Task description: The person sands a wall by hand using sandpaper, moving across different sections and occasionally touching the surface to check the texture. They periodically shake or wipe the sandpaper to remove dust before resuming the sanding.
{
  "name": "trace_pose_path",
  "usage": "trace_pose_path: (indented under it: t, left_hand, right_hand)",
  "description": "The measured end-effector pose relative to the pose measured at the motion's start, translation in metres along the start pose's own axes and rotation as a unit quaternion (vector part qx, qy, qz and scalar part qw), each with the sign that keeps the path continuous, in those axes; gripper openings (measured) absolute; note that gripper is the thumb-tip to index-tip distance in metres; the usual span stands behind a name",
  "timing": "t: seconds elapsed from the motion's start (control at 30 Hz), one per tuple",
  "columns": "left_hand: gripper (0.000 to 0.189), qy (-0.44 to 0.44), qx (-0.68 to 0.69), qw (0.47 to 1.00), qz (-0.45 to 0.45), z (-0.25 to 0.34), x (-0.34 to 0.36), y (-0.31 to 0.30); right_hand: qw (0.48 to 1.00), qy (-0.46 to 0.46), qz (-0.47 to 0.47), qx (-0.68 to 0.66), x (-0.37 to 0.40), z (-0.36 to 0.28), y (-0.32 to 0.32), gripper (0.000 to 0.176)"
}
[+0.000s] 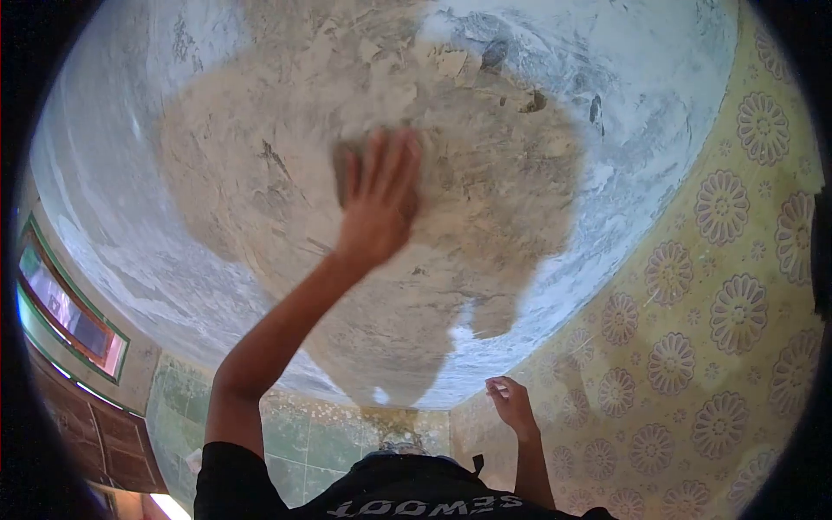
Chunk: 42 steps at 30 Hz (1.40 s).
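On the patchy plastered wall (pixel 286 208), my left hand (pixel 380 195) lies with its fingers spread over a dark flat pad (pixel 341 173), pressing it against the brown damp-looking area. That hand is slightly blurred, and most of the pad is hidden beneath it. Pale bluish-white plaster (pixel 641 113) surrounds the brown area. Lower and to the right, my right hand (pixel 511 406) is raised near the wall's lower edge, its fingers loosely bent and apart, with nothing visible in them.
A yellowish wall with flower patterns (pixel 672 360) meets the plaster at the right. Green tiles (pixel 286 438) run along the bottom. At the far left are a green-framed window (pixel 74 308) and a brown wooden cabinet or door (pixel 104 425). My black shirt (pixel 407 485) shows at the bottom.
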State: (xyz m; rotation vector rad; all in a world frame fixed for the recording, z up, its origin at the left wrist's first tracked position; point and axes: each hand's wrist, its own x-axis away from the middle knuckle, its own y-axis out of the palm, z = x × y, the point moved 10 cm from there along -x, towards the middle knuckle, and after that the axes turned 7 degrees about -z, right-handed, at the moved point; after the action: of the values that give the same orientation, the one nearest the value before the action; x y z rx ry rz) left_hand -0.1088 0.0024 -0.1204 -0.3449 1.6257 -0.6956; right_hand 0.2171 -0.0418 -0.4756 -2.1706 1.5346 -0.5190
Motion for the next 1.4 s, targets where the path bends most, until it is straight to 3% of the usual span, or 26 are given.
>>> trace_pose_path:
  t: [0.07,0.17,0.27,0.33,0.43,0.5,0.53,0.57,0.63,0.73,0.83,0.97,1.03,1.1,1.23,1.3,1.4]
  left_hand:
    - [0.071,0.069,-0.008,0.990,-0.123,0.032,0.040,0.054]
    - [0.072,0.085,-0.016,0.992,-0.093,0.036,0.036,0.041]
    - [0.065,-0.016,0.019,0.998,0.059,0.001,-0.020,-0.030]
    - [0.066,0.004,0.017,0.983,0.183,-0.017,-0.045,-0.078]
    - [0.066,0.015,0.009,0.977,0.213,-0.010,-0.048,-0.082]
    - [0.066,0.008,-0.039,0.999,0.020,0.016,-0.028,-0.011]
    - [0.066,0.060,0.024,0.998,-0.017,0.037,-0.002,0.019]
    - [0.066,0.069,-0.020,0.990,-0.118,0.055,0.025,0.057]
    - [0.066,0.115,0.070,0.976,-0.173,0.075,0.062,0.084]
    - [0.065,0.088,0.064,0.981,-0.164,0.061,0.040,0.069]
    - [0.065,0.044,0.065,0.996,0.040,0.032,-0.021,-0.017]
    - [0.065,0.053,0.071,0.986,0.141,0.021,-0.064,-0.071]
    - [0.066,0.043,0.050,0.993,0.095,0.036,-0.059,-0.051]
    - [0.068,0.098,0.075,0.991,-0.040,0.071,-0.030,0.008]
    - [0.069,0.183,0.102,0.969,-0.134,0.098,-0.002,0.041]
    - [0.066,0.126,0.044,0.989,-0.066,0.074,-0.030,0.010]
    - [0.061,0.080,0.012,0.986,0.143,0.034,-0.084,-0.080]
  right_hand:
    - [1.000,-0.001,-0.007,-0.008,-0.003,-0.003,0.007,0.032]
    - [1.000,-0.008,-0.014,-0.003,-0.010,-0.008,0.011,0.031]
    - [1.000,-0.016,-0.012,0.003,-0.011,-0.015,0.013,0.031]
    - [1.000,-0.024,-0.012,-0.002,-0.012,-0.018,0.014,0.031]
    - [1.000,-0.017,0.001,-0.002,-0.011,-0.015,0.017,0.031]
    - [1.000,-0.005,0.005,-0.003,-0.009,-0.007,0.020,0.030]
    - [1.000,-0.005,0.007,-0.004,-0.008,-0.008,0.022,0.030]
    - [1.000,-0.005,0.003,-0.007,-0.006,-0.010,0.023,0.030]
    - [1.000,-0.006,0.007,-0.006,-0.002,-0.010,0.018,0.030]
    - [0.999,-0.021,0.029,0.010,0.004,-0.010,0.010,0.028]
    - [0.999,0.001,0.048,0.016,0.007,-0.005,0.002,0.028]
    - [0.998,0.002,0.047,0.028,0.011,-0.003,0.005,0.027]
    - [0.999,0.012,0.037,0.030,0.013,-0.007,0.008,0.029]
    - [0.999,0.009,0.037,0.019,0.014,-0.005,0.012,0.029]
    - [0.999,0.017,0.033,0.020,0.016,0.006,0.014,0.030]
    - [0.999,0.018,0.035,0.017,0.018,0.007,0.010,0.030]
    - [0.999,-0.001,0.048,0.004,0.021,0.006,0.002,0.028]
